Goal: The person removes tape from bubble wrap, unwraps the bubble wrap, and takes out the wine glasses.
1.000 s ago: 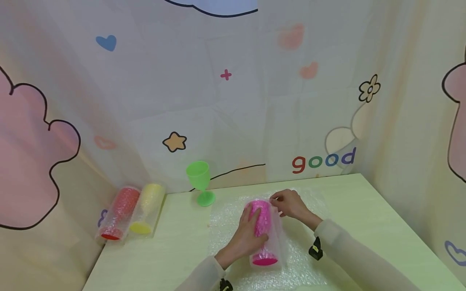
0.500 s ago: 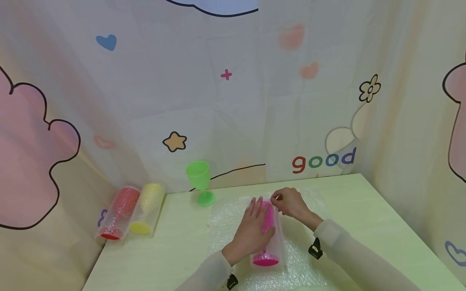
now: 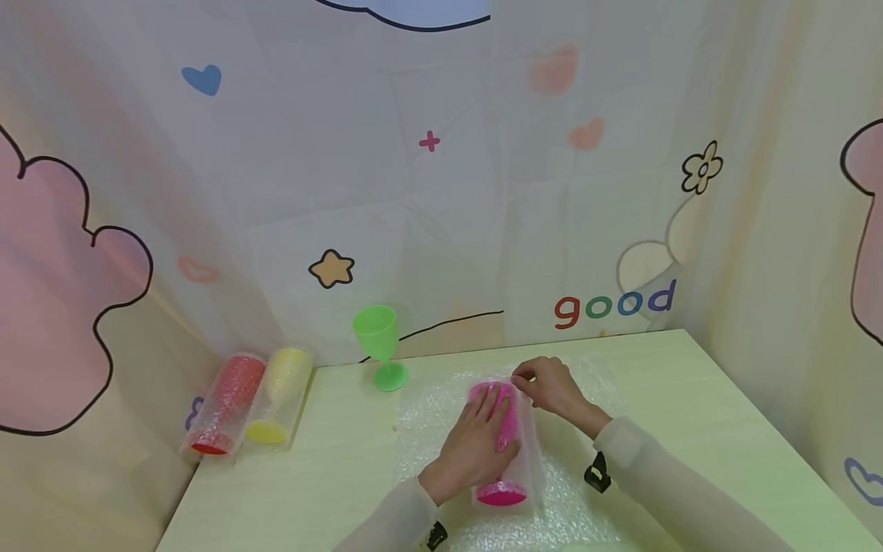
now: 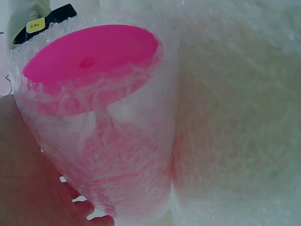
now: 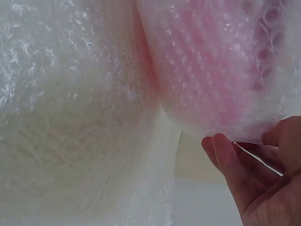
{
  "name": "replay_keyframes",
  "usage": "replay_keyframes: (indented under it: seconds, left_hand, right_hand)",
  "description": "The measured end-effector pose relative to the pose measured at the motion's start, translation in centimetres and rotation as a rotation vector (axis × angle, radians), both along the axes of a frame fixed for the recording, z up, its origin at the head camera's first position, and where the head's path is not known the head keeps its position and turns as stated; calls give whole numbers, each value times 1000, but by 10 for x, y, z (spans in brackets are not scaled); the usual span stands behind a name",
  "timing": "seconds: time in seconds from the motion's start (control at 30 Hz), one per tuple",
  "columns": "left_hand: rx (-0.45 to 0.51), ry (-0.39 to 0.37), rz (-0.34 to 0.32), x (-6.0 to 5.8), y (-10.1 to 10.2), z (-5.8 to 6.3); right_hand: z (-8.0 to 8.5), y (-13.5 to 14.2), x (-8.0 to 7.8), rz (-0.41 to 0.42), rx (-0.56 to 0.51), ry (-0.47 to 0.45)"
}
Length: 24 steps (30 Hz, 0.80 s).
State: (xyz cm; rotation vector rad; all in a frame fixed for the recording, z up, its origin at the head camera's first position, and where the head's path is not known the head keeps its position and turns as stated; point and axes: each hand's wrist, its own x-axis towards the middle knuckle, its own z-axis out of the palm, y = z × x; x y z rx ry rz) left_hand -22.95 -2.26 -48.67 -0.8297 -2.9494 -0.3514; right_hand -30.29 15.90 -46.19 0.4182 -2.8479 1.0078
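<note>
A pink goblet (image 3: 502,496) lies on its side, rolled in bubble wrap (image 3: 572,491), its round base facing me. My left hand (image 3: 472,448) rests on top of the roll with fingers extended toward the far end. In the left wrist view the pink base (image 4: 94,54) shows inside the wrap, and the fingers lie along the roll's side. At the far right end, my right hand (image 3: 552,386) pinches the wrap's edge between thumb and fingertips. The right wrist view shows that hand (image 5: 263,174) holding the edge beneath the pink-tinted layers.
A green goblet (image 3: 377,337) stands upright near the table's back edge. To the left lie two wrapped goblets, a red one (image 3: 231,399) and a yellow one (image 3: 279,395). Patterned curtains (image 3: 441,199) enclose the table (image 3: 331,475) at the back and sides.
My left hand has shifted from the roll's left side onto its top, its fingers reaching farther forward. The right hand keeps its pinch at almost the same spot.
</note>
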Motion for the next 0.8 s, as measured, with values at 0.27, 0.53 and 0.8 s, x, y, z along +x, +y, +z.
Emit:
replay_keyframes:
  seconds: [0.27, 0.53, 0.8]
  left_hand:
    - [6, -10, 14, 1, -6, -2]
    - [50, -12, 11, 2, -10, -4]
    - [79, -13, 6, 3, -15, -5]
  right_hand:
    - [-5, 8, -2, 1, -66, -52]
    - [-12, 17, -6, -70, -124, -213]
    - [-22, 29, -9, -121, -175, -293]
